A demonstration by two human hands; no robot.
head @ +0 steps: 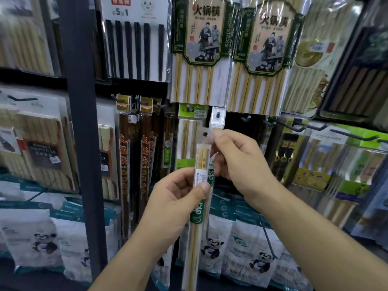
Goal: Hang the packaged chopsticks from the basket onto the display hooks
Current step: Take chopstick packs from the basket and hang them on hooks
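The left hand [178, 198] is pinching the slim chopstick pack [201, 158] at its price label, thumb on the front, while the right hand [237, 162] is gripping the pack's clear top tab between thumb and fingers. The pack is standing upright, off the hooks. Just above, a display hook [218, 114] is carrying a similar pack [218, 122]. Dark chopstick packs [126, 154] are hanging to the left, and panda-printed bags [241, 255] are lying below.

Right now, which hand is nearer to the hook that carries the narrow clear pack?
Right. The right hand pinches the top of the held chopstick pack just below that hook; the left hand holds the pack lower down, farther from the hook.
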